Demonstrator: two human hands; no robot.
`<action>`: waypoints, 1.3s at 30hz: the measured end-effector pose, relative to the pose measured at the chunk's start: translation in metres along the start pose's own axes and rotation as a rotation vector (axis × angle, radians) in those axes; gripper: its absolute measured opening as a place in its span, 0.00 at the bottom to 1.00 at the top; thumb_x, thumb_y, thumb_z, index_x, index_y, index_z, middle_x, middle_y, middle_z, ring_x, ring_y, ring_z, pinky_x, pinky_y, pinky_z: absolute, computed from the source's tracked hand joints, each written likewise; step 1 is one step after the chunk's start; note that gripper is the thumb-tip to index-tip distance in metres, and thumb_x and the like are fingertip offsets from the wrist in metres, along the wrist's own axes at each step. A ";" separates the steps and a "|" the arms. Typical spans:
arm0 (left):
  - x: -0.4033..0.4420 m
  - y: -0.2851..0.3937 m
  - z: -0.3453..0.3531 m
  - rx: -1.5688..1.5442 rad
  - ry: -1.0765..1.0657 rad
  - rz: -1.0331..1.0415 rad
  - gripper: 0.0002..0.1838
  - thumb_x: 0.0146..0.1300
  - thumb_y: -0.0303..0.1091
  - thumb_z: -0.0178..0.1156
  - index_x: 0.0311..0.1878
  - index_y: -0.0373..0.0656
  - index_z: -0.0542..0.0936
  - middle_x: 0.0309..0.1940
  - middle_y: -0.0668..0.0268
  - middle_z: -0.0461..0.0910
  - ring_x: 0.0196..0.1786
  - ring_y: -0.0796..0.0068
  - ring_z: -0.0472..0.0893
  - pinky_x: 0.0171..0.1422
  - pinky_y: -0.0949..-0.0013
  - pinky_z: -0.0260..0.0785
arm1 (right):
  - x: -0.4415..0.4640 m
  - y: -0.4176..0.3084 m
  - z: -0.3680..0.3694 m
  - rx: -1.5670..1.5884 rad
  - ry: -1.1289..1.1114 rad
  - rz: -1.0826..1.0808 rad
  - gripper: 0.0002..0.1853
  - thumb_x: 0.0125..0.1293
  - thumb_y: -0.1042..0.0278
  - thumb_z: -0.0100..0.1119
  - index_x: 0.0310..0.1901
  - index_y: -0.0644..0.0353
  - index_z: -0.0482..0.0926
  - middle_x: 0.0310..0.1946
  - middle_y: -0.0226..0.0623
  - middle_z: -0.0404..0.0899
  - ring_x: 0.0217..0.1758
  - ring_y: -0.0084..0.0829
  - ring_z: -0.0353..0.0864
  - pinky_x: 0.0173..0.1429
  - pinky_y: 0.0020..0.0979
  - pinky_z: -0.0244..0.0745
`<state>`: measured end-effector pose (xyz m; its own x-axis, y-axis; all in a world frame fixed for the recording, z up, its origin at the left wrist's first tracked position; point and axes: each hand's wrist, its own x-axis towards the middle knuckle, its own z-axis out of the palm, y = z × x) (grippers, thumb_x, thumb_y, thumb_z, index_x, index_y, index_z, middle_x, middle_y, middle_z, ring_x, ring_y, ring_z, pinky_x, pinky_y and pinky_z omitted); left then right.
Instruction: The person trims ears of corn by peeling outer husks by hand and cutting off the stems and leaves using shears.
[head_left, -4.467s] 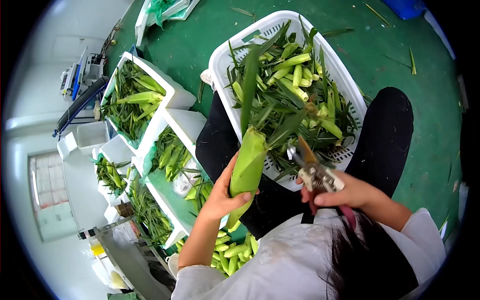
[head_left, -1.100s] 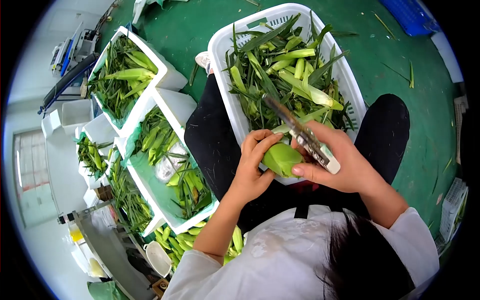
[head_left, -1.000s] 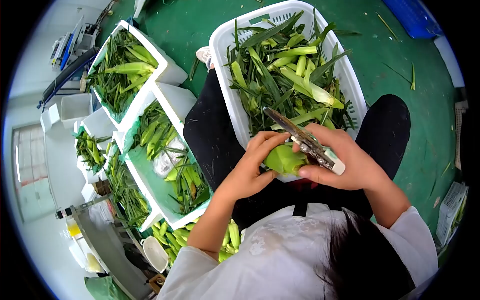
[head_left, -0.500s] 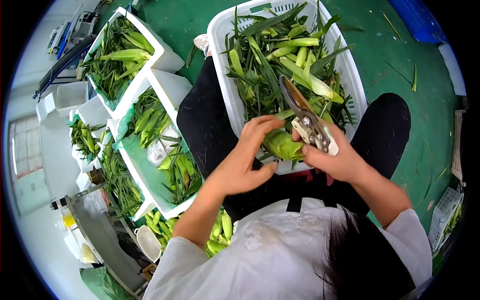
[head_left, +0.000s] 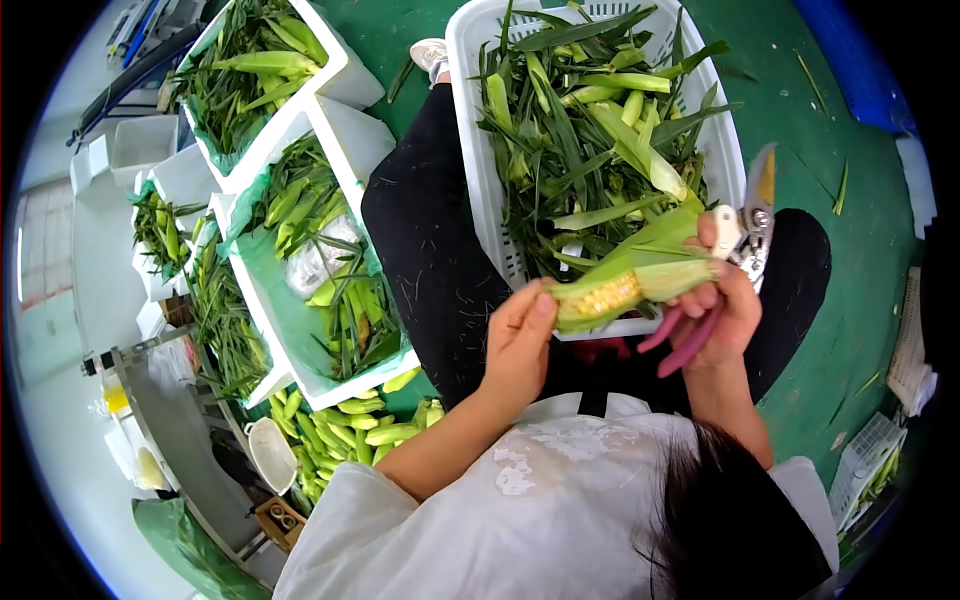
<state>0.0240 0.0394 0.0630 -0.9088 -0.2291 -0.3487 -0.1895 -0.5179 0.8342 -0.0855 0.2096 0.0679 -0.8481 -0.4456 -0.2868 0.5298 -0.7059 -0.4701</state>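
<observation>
An ear of corn (head_left: 612, 295) lies across between my hands, its green husk parted so that yellow kernels show. My left hand (head_left: 518, 335) pinches one end of it between thumb and fingers. At the other end, my right hand (head_left: 728, 315) grips the husk and also keeps hold of pruning shears (head_left: 757, 225), whose blades point up and away and whose pink handles hang below the palm. Just beyond the ear stands a white plastic basket (head_left: 468, 150) on the floor between my legs, filled with cut husks and leaves (head_left: 570, 170).
To the left, white foam boxes (head_left: 350, 150) lined with green film hold leafy corn. A pile of green ears (head_left: 345, 430) lies by my left elbow, near a white basin (head_left: 272, 455). A blue crate (head_left: 860, 70) is at the far right.
The ear has turned sideways, bringing its kernels into view. My right hand has moved right and swung the shears outward, while my left hand has shifted to the ear's left end.
</observation>
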 end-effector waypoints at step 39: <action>-0.590 -0.093 -0.431 -0.307 2.272 0.332 0.17 0.65 0.43 0.66 0.49 0.45 0.75 0.40 0.64 0.82 0.38 0.71 0.82 0.34 0.65 0.75 | 0.137 -0.069 -0.045 -0.658 0.027 0.200 0.14 0.75 0.58 0.56 0.50 0.60 0.73 0.26 0.24 0.64 0.28 0.21 0.63 0.37 0.27 0.62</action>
<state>0.7383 -0.1324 0.0073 0.8910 -0.4127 -0.1891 0.0650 -0.2963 0.9529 -0.2384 0.2219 0.0237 -0.7388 -0.5129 -0.4371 0.5686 -0.1264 -0.8128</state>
